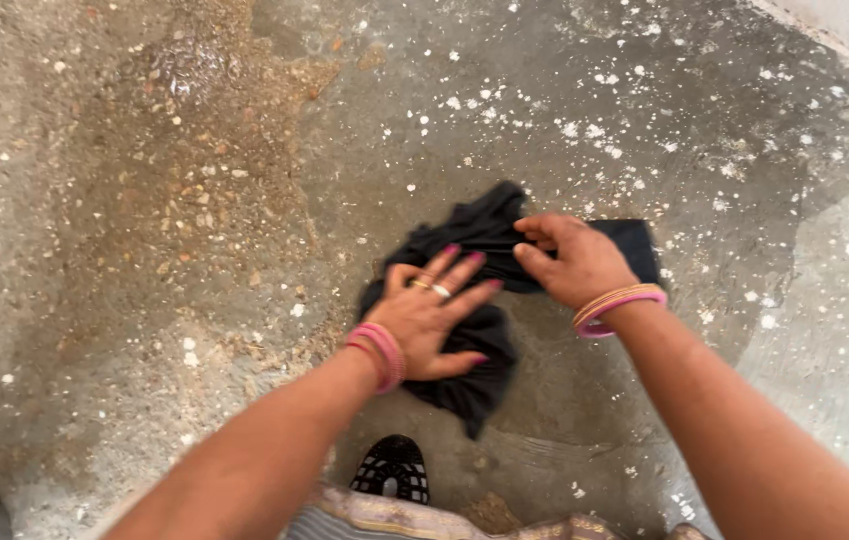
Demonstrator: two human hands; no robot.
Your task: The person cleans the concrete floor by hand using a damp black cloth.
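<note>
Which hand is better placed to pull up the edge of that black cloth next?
Probably the right hand: its fingers already pinch a fold of the black cloth. The left hand lies flat on the cloth, pressing it against the wet floor.

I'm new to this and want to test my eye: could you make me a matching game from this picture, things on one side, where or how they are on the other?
1. left hand
2. right hand
3. cloth
4. shoe

A. black, crumpled on the wet floor
B. spread flat on the cloth
C. at the bottom edge, below the cloth
D. gripping a fold of cloth

Pairs: 1-B, 2-D, 3-A, 4-C
</note>
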